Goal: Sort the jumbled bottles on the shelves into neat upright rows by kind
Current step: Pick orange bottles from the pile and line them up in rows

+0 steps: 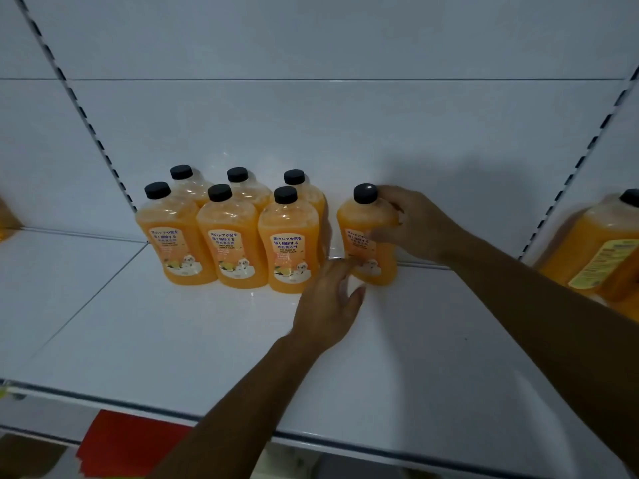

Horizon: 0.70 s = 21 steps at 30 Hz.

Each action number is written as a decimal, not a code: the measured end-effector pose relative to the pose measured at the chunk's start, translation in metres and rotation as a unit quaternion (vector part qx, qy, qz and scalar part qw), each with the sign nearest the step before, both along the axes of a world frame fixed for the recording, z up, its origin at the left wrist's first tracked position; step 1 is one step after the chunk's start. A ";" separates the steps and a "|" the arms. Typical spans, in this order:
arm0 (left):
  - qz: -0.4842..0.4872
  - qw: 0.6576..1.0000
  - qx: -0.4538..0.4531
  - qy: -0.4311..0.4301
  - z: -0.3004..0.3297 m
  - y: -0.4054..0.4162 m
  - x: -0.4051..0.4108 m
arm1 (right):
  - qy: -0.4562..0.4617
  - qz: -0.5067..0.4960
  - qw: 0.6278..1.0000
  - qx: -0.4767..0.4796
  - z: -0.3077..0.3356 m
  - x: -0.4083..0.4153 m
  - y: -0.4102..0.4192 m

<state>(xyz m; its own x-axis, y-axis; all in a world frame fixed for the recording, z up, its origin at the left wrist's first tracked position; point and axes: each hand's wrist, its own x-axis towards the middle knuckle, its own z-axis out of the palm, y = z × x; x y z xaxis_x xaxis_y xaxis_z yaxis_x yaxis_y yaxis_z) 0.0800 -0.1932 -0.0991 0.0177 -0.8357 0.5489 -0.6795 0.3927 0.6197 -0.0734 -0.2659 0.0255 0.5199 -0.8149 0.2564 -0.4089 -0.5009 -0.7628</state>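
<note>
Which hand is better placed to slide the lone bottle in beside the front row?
Right. The right hand already grips the lone bottle around its shoulder, while the left hand only touches its base with straight fingers, between it and the front row.

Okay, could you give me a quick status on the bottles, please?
Right hand grips seventh bottle, upright, apart from the six-bottle block. Left hand touches its base. Nothing blocking the gap.

A white shelf (173, 340) is carrying six orange bottles (231, 243) standing upright in two rows far left, a seventh bottle (368, 236) standing just right of them.
</note>
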 end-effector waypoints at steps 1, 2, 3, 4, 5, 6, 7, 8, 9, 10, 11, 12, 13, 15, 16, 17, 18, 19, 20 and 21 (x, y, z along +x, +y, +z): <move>0.008 1.000 0.003 -0.004 -0.001 -0.001 0.001 | -0.010 0.010 1.000 0.002 0.001 -0.001 -0.001; 0.016 1.000 0.005 -0.005 -0.003 -0.002 0.002 | -0.016 0.016 1.000 0.006 0.003 -0.002 -0.003; 0.021 1.000 0.008 -0.004 -0.004 -0.003 0.002 | -0.022 0.020 1.000 0.012 0.003 -0.002 -0.005; 0.025 1.000 0.013 -0.001 -0.005 -0.003 0.002 | -0.030 0.021 0.999 0.023 0.001 -0.003 -0.007; 0.025 0.999 0.019 0.003 -0.004 -0.003 0.001 | -0.035 0.020 0.999 0.032 0.000 -0.001 -0.010; 0.022 0.999 0.027 0.007 -0.004 -0.003 0.000 | -0.034 0.014 0.999 0.031 -0.002 0.001 -0.012; 0.018 0.999 0.031 0.009 -0.004 -0.002 -0.001 | -0.024 0.003 1.000 0.015 -0.004 0.003 -0.014; 0.013 0.999 0.036 0.006 -0.003 -0.002 -0.001 | -0.006 -0.015 1.000 -0.018 -0.005 0.005 -0.017; 0.009 0.999 0.041 0.001 -0.003 -0.002 -0.001 | 0.018 -0.041 0.997 -0.061 -0.006 0.007 -0.019; 0.006 0.999 0.047 -0.002 -0.003 -0.002 -0.001 | 0.039 -0.065 0.991 -0.107 -0.006 0.008 -0.022; 0.005 0.999 0.053 -0.002 -0.003 -0.002 -0.001 | 0.049 -0.083 0.985 -0.142 -0.008 0.009 -0.024; 0.005 0.998 0.058 -0.001 -0.003 -0.002 0.000 | 0.047 -0.091 0.982 -0.160 -0.011 0.010 -0.026; 0.008 0.998 0.061 -0.005 -0.004 -0.002 -0.001 | 0.038 -0.094 0.980 -0.169 -0.014 0.011 -0.026; 0.015 0.997 0.067 -0.032 -0.004 -0.002 -0.002 | 0.027 -0.101 0.977 -0.183 -0.021 0.012 -0.026; 0.020 0.996 0.077 -0.051 -0.005 -0.002 -0.002 | 0.026 -0.104 0.976 -0.191 -0.024 0.014 -0.026; 0.027 0.993 0.091 -0.067 -0.006 -0.002 -0.002 | 0.024 -0.108 0.974 -0.197 -0.026 0.015 -0.026; 0.032 0.991 0.104 -0.079 -0.007 -0.002 -0.002 | 0.021 -0.112 0.973 -0.199 -0.027 0.017 -0.025; 0.035 0.990 0.110 -0.084 -0.007 -0.002 -0.002 | 0.015 -0.117 0.973 -0.199 -0.029 0.018 -0.024; 0.033 0.990 0.106 -0.084 -0.006 -0.002 -0.002 | 0.008 -0.124 0.972 -0.199 -0.030 0.019 -0.023; 0.029 0.992 0.095 -0.080 -0.005 -0.002 -0.003 | 0.001 -0.130 0.971 -0.198 -0.032 0.020 -0.023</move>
